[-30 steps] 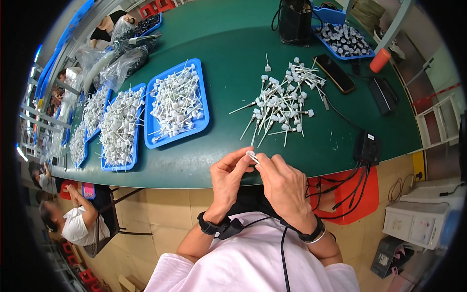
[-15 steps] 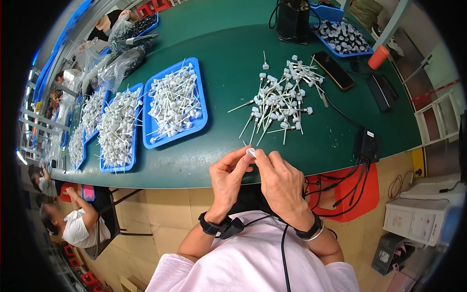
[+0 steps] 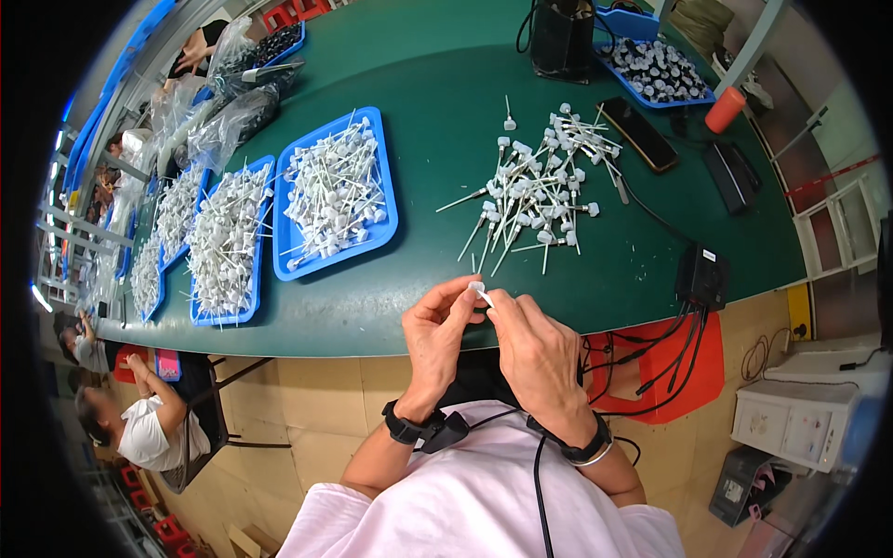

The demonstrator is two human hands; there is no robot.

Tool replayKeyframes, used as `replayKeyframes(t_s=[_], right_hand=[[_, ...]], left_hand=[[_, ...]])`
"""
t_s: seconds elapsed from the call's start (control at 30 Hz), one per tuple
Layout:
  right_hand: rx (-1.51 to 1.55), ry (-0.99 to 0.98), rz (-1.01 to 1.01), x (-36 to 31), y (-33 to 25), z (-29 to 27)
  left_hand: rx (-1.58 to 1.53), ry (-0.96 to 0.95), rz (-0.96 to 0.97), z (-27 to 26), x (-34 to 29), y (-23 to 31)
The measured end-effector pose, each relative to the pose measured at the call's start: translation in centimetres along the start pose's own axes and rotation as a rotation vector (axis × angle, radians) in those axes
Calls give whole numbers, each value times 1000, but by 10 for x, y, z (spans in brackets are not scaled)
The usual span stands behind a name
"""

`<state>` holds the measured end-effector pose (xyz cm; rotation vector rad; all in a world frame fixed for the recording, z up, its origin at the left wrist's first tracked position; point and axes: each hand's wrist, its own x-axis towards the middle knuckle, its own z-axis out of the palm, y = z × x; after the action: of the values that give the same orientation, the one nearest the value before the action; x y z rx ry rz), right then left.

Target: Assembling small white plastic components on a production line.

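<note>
Close to the table's front edge, my left hand (image 3: pixel 433 331) pinches the head of a small white plastic cap piece (image 3: pixel 477 287) between thumb and fingertips. My right hand (image 3: pixel 537 346) is closed at the same piece, its thumb and forefinger on the thin white stem beside the head. The fingertips partly cover the piece. Just beyond both hands lies a loose pile of similar white-headed pieces with thin stems (image 3: pixel 530 191). To the left, a blue tray (image 3: pixel 389 200) is heaped with more of them.
More filled blue trays (image 3: pixel 256 296) and plastic bags (image 3: pixel 234 126) line the left. At right lie a phone (image 3: pixel 638 136), a black cabled box (image 3: pixel 699 276) and a red cylinder (image 3: pixel 725 110); behind stands a tray of clear-and-black parts (image 3: pixel 659 73). A seated person (image 3: pixel 158 423) is at lower left.
The white piece has tilted slightly between my fingers, with more of its stem showing. My right forearm has shifted a little to the left; the pile and trays stay put.
</note>
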<state>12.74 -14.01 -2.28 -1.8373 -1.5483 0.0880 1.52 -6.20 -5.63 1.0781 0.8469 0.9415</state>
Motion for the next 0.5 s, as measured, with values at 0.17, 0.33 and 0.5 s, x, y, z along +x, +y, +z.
replayKeyframes(t_s=[0.17,0.33,0.5], right_hand=[[-52,-40,-22,2,2,0],[-51,-70,5,3,0,0],[-51,-103,25,1,-2,1]], left_hand=[[16,-1,16,2,-2,2],[43,0,23,2,-2,1],[78,14,48,4,-3,0]])
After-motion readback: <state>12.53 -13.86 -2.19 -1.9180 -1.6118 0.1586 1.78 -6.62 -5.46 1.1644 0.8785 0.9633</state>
